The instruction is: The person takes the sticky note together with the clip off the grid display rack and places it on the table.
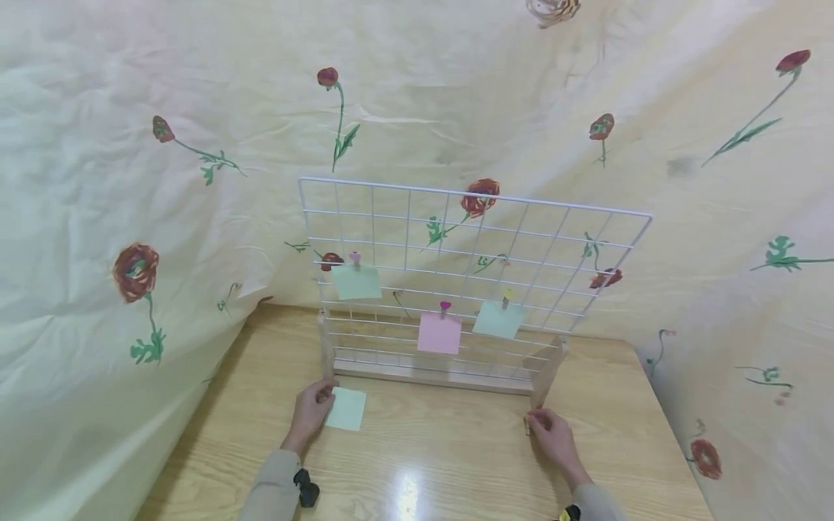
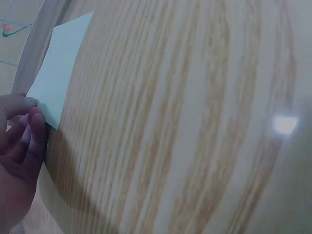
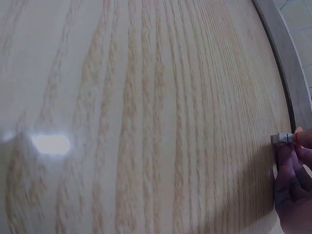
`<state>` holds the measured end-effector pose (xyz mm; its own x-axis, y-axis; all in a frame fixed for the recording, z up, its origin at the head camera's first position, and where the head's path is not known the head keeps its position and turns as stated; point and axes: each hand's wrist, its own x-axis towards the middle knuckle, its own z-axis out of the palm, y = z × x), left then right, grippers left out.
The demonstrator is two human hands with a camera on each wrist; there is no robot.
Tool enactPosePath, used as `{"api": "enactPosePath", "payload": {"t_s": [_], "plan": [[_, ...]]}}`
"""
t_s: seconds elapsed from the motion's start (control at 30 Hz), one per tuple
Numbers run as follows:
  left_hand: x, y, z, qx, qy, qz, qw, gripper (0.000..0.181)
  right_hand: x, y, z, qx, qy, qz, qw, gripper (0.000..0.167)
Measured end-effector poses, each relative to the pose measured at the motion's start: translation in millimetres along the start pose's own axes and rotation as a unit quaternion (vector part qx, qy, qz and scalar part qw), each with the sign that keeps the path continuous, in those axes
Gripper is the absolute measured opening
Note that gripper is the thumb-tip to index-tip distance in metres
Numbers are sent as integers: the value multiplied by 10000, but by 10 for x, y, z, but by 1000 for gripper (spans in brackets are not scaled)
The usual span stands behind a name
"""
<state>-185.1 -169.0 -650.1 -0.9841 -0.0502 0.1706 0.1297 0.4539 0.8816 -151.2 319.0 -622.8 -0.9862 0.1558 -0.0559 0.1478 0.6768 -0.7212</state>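
A pale green paper square point(image 1: 347, 409) is pinched at its left edge by my left hand point(image 1: 310, 414), just in front of the rack's left foot. In the left wrist view the thumb and fingers of that hand point(image 2: 18, 151) hold the corner of the paper point(image 2: 61, 66). My right hand point(image 1: 554, 440) pinches a small clip point(image 1: 528, 425) near the rack's right foot. The right wrist view shows the clip point(image 3: 282, 138) jutting from the fingertips of the hand point(image 3: 295, 183), with a bit of orange at its pinched end.
A white wire grid point(image 1: 423, 253) stands on a wooden base point(image 1: 430, 377) at the back of the table point(image 1: 430, 449). Clipped to it are a green note point(image 1: 356, 282), a pink note point(image 1: 439, 333) and a light blue-green note point(image 1: 499, 320). Flowered cloth point(image 1: 417, 108) hangs behind and beside.
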Motion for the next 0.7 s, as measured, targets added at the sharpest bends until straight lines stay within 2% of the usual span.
{"api": "enactPosePath", "payload": {"t_s": [0.07,0.13,0.3,0.43,0.7], "plan": [[-8,-15,-5,63,22,101,9999,23,12,-4,5,-17,1,27,10000,21],[-10,-12,-12,124,21,64,9999,24,18,-16,4,-24,1,76,10000,21],[-20,15,-30,278,-99,-301,9991,25,24,-28,3,36,-8,219,9998,22],[-26,22,-45,436,-232,-455,9977,27,21,-18,2,183,47,293,9994,21],[-56,87,-86,599,-370,-458,9965,29,19,54,-36,349,78,479,9982,24]]}}
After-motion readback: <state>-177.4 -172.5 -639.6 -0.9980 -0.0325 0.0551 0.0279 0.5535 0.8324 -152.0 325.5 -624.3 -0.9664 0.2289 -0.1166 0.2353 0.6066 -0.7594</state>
